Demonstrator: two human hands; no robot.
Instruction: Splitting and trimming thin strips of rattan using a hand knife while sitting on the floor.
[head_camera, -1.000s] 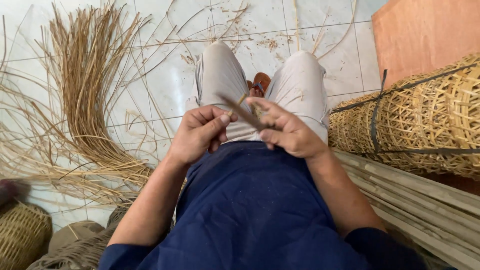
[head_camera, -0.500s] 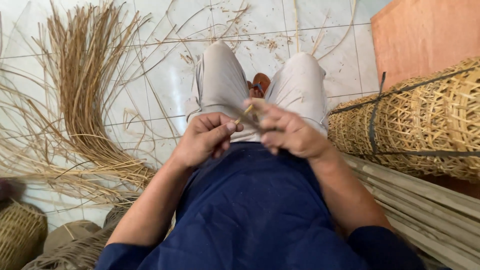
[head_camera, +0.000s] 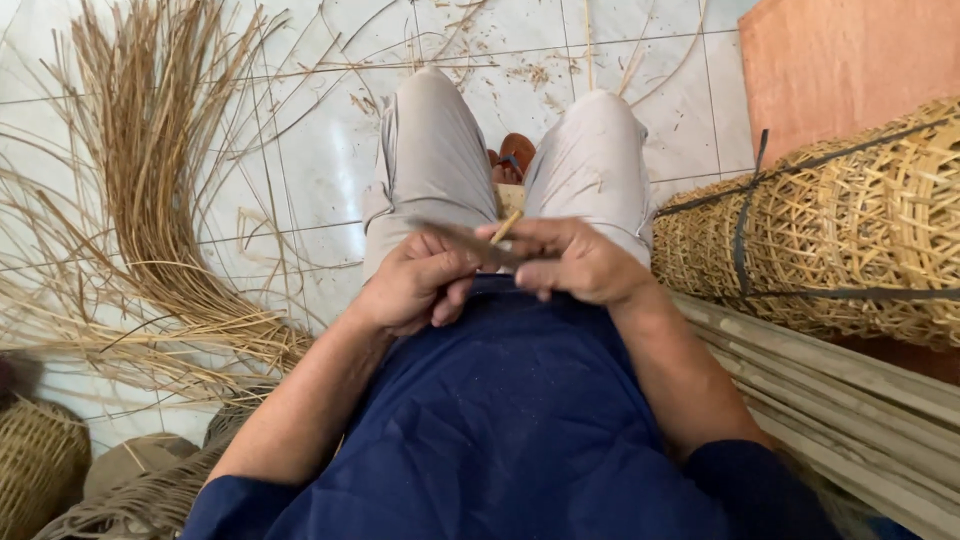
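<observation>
Thin cane strip (head_camera: 503, 228) pinched over my lap, left hand (head_camera: 410, 283) closed round it, right hand (head_camera: 570, 262) gripping a dark blade (head_camera: 462, 241) across it. Looks mid-trim; big loose bundle (head_camera: 150, 200) left of my lap seems untouched, woven baskets (head_camera: 850, 230) sit right.

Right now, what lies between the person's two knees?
In the head view, between the left knee and right knee lies a foot in a brown sandal on the tiled floor.
</observation>
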